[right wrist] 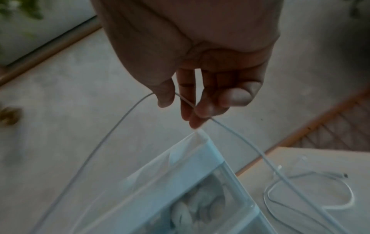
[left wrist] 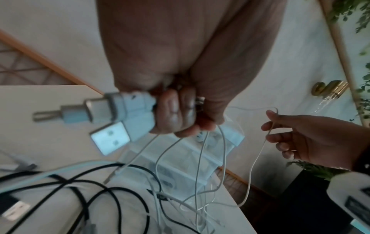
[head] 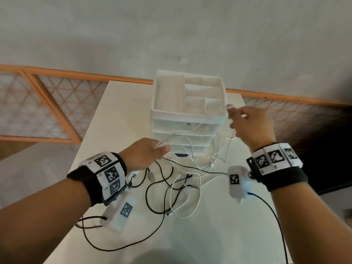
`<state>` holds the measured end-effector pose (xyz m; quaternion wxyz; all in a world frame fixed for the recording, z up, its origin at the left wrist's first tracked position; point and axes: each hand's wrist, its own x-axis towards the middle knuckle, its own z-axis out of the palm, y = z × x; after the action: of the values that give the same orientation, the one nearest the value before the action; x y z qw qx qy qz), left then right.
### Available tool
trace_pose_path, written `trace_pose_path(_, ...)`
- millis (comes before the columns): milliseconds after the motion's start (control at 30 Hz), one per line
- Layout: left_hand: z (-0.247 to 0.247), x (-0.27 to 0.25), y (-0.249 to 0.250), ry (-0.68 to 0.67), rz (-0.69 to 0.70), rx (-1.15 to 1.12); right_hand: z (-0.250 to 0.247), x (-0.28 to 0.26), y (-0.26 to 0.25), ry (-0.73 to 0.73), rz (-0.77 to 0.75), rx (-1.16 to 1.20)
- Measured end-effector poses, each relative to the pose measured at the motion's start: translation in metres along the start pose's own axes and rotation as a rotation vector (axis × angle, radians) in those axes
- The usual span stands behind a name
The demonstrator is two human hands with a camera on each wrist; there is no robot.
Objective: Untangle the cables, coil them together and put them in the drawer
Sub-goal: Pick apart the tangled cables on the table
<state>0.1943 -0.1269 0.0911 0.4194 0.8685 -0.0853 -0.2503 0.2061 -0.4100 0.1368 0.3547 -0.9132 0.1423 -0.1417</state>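
Note:
My left hand (head: pixel 152 151) grips a bunch of white cables (head: pixel 187 138) near their plug ends; the white USB plugs (left wrist: pixel 112 126) stick out of the fist (left wrist: pixel 180 115). My right hand (head: pixel 245 122), raised beside the top right corner of the drawer unit (head: pixel 188 115), pinches one thin white cable (right wrist: pixel 188 102) between thumb and fingers (right wrist: pixel 200 110). That cable loops down to the table. Black cables (head: pixel 162 187) and more white ones lie tangled on the white table (head: pixel 209 235) in front of the unit.
The white drawer unit has an open divided tray on top and clear drawers below, all closed. The table edge runs close on the left and right. Wrist camera wires trail over the table. An orange-framed lattice panel stands behind.

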Motion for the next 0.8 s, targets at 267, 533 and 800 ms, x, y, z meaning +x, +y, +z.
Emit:
trace_pose_path(267, 0.005, 0.001, -0.014, 0.085, -0.096, -0.072, -0.005, 0.033, -0.004, 0.041, 0.044, 0.181)
trace_pose_path(533, 0.007, -0.004, -0.013, 0.07, -0.068, -0.199, -0.011, 0.04, 0.02, 0.003, 0.011, 0.274)
trace_pose_path(800, 0.006, -0.003, -0.014, 0.049, -0.019, -0.276, 0.014, -0.019, 0.049, -0.263, 0.146, -0.178)
